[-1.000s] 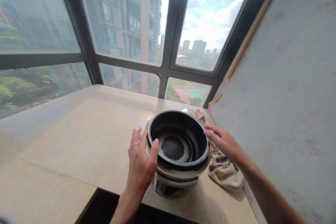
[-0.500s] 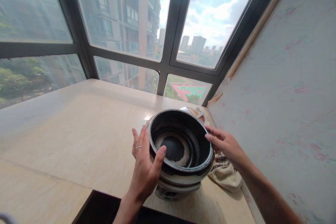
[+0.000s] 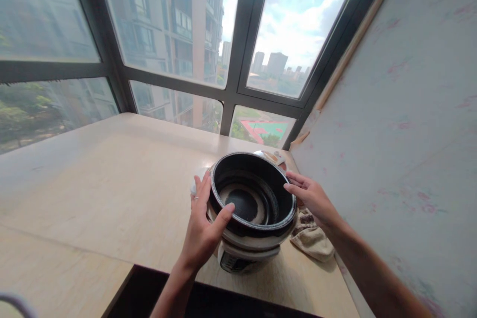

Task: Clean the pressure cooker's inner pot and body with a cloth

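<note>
A black inner pot with a worn, pale-ringed bottom sits in the top of a rounded electric cooker. The pot's rim stands above the cooker's body, tilted towards me. At its left side my left hand grips the rim, the thumb over the near edge and the fingers along the outside. My right hand pinches the right rim, its thumb on top and the fingers partly hidden behind the edge. A dark control panel shows low on the cooker's front.
The cooker stands on a pale countertop, close to the floral wall. A crumpled cloth lies right of it. Behind it is a white object, partly hidden. A dark recess cuts into the counter's front. Framed windows rise behind.
The cooker, inner pot and both hands appear slightly higher and farther left in view. More of the control panel shows. Both hands stay at the pot's rim.
</note>
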Demonstrator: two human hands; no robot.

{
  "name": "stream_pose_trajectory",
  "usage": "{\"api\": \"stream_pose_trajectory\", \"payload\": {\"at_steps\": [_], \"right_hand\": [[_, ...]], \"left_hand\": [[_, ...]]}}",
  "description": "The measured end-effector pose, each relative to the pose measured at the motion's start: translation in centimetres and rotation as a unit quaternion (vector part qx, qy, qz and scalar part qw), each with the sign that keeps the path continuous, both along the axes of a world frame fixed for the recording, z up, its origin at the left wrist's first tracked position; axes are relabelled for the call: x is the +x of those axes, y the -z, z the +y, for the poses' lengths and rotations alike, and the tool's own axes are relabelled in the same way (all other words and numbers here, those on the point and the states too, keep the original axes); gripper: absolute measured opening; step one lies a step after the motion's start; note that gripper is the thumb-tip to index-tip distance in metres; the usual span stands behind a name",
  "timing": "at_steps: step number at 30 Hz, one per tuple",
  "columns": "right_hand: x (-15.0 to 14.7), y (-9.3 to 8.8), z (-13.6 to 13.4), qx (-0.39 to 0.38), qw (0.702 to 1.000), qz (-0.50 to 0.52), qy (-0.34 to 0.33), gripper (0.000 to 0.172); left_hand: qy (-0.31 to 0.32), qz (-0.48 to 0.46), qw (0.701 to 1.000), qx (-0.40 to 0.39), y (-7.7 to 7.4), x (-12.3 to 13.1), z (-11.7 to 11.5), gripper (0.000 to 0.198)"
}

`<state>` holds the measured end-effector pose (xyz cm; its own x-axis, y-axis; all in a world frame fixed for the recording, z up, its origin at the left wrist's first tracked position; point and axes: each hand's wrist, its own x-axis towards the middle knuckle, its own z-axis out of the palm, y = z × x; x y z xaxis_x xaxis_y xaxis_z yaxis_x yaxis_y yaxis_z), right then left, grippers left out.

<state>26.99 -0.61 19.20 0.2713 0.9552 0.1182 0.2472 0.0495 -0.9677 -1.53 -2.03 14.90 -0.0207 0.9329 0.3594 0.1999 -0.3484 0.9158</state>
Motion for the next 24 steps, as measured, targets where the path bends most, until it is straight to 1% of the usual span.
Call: {"api": "stream_pose_trajectory", "payload": {"at_steps": [3, 6, 8, 10, 13, 15, 17, 18, 19, 21, 23, 24], "right_hand": [[-0.2, -0.3, 0.0, -0.048, 0.997, 0.056, 0.005, 0.059], [-0.3, -0.7, 0.2, -0.048, 0.995, 0.082, 0.013, 0.055], [-0.7, -1.4, 0.0, -0.036, 0.994, 0.102, 0.020, 0.053], [-1.9, -2.5, -0.4, -0.013, 0.992, 0.127, -0.015, 0.054], [-4.9, -4.7, -1.3, 0.004, 0.982, 0.134, -0.135, 0.063], [-6.9, -6.2, -1.5, 0.010, 0.980, 0.077, -0.184, 0.070], [-8.0, -7.4, -1.0, 0.047, 0.980, -0.002, -0.195, 0.075], [-8.1, -7.7, -0.5, 0.066, 0.979, -0.046, -0.186, 0.076], [-7.8, -7.9, 0.2, 0.079, 0.978, -0.094, -0.167, 0.076], [-6.4, -7.8, 1.7, 0.070, 0.970, -0.207, -0.106, 0.076], [-4.6, -7.5, 3.1, 0.009, 0.943, -0.329, -0.039, 0.069], [-3.7, -7.2, 3.6, -0.037, 0.925, -0.378, -0.022, 0.061]], "left_hand": [[0.009, -0.018, 1.000, -0.007, -0.3, 0.2, 0.0, 0.079], [0.004, -0.011, 1.000, 0.001, -0.3, 0.3, 0.1, 0.080], [0.003, -0.010, 1.000, 0.001, -0.2, 0.3, 0.2, 0.081], [0.012, -0.020, 1.000, -0.006, -0.2, 0.2, 0.3, 0.082], [0.020, -0.035, 0.999, -0.014, -0.5, 0.0, 0.5, 0.080], [0.018, -0.042, 0.999, -0.018, -0.7, 0.0, 0.6, 0.078], [0.018, -0.051, 0.998, -0.020, -0.9, 0.1, 0.6, 0.076], [0.020, -0.056, 0.998, -0.020, -0.9, 0.2, 0.6, 0.076], [0.021, -0.060, 0.998, -0.018, -0.9, 0.3, 0.6, 0.076], [0.017, -0.064, 0.998, -0.010, -0.9, 0.5, 0.6, 0.075], [0.011, -0.062, 0.998, -0.001, -0.8, 0.7, 0.7, 0.073], [0.006, -0.062, 0.998, 0.005, -0.7, 0.8, 0.7, 0.071]]}}
